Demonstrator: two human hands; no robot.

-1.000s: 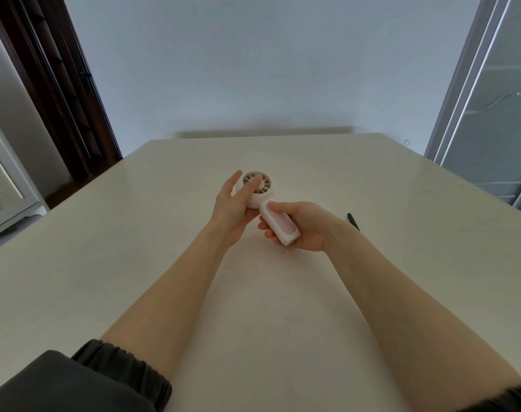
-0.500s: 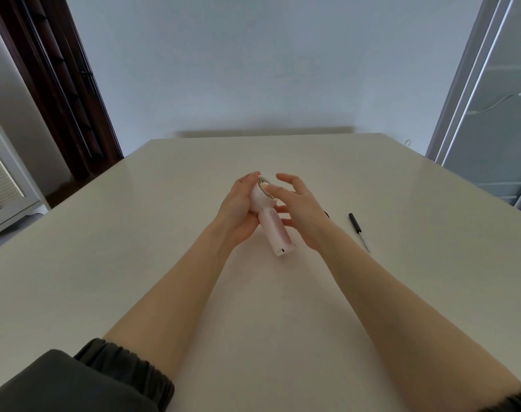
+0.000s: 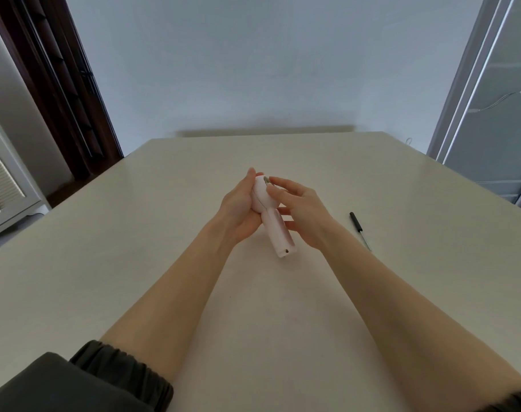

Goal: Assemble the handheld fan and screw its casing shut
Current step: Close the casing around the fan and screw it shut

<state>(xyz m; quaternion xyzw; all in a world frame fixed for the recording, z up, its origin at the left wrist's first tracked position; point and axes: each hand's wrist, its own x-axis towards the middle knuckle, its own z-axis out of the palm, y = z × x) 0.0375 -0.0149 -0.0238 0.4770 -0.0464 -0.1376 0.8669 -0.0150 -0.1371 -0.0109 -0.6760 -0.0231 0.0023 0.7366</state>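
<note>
The small white handheld fan [image 3: 271,215] is held edge-on above the middle of the table, its round head up and its handle pointing down toward me. My left hand [image 3: 238,209] cups the fan head from the left side. My right hand [image 3: 301,212] rests against the right side of the head and upper handle, fingers spread along it. A small screwdriver [image 3: 359,228] with a black handle lies on the table just right of my right wrist. The fan blades are hidden between my hands.
The pale table [image 3: 164,263] reaches to a far edge near the wall. A dark door frame [image 3: 60,93] and a white cabinet [image 3: 3,185] stand at the left, a glass door [image 3: 491,99] at the right.
The fan has turned from face-up to edge-on. My right hand left the handle's lower end and moved up against the head, uncovering the screwdriver on the table.
</note>
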